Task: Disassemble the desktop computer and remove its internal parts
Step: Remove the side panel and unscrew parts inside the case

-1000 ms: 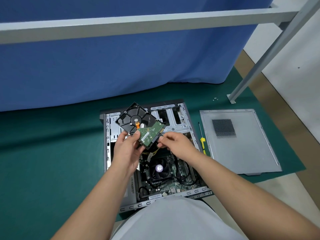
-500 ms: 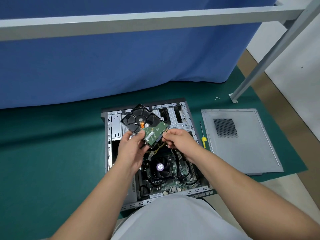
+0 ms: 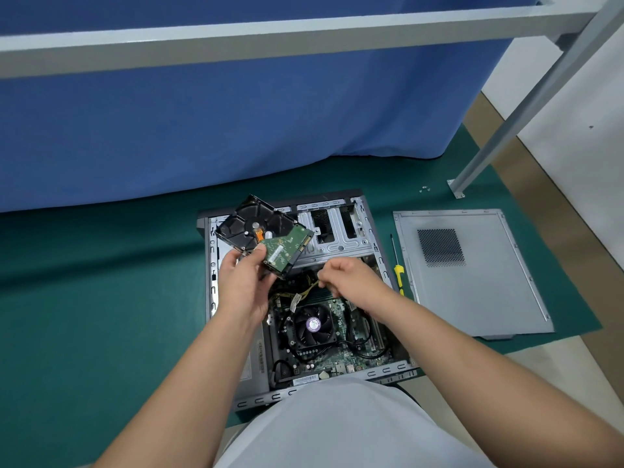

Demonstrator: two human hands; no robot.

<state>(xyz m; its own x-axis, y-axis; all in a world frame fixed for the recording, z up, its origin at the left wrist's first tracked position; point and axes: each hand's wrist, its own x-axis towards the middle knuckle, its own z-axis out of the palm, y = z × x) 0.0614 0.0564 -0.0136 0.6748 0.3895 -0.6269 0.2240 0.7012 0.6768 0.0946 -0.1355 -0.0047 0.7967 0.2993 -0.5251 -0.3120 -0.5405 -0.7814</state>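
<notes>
The open computer case (image 3: 212,265) lies flat on the green mat, its motherboard and CPU fan (image 3: 313,325) exposed. My left hand (image 3: 243,285) grips a hard drive (image 3: 256,231) by its near corner, holding it tilted above the case with the green circuit board facing up. My right hand (image 3: 351,282) is just right of the drive and apart from it, fingers curled, pinching the end of a yellow-and-black cable (image 3: 305,292) that runs down into the case.
The removed side panel (image 3: 472,285) lies on the mat right of the case. A yellow-handled screwdriver (image 3: 397,270) rests between them. Small screws (image 3: 424,188) sit near a metal frame leg (image 3: 456,188). A blue cloth hangs behind.
My right hand has drawn the cable away from the hard drive's edge, down and to the right. My left hand has kept the drive raised, now free of the cable.
</notes>
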